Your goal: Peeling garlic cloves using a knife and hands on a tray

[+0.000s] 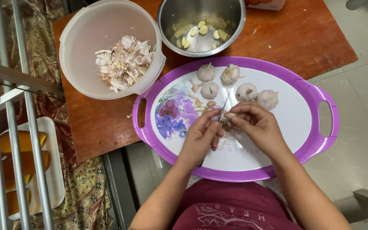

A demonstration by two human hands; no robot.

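Note:
My left hand and my right hand meet over the middle of a purple-rimmed oval tray. Together their fingertips pinch a small garlic clove with papery skin coming off it. Several whole garlic bulbs lie on the tray just beyond my fingers. A loose clove and bits of skin lie near my left fingertips.
A translucent plastic bowl holding garlic skins sits at the back left on a wooden table. A steel bowl with peeled cloves stands behind the tray. A metal rack and a white tray with orange items are left.

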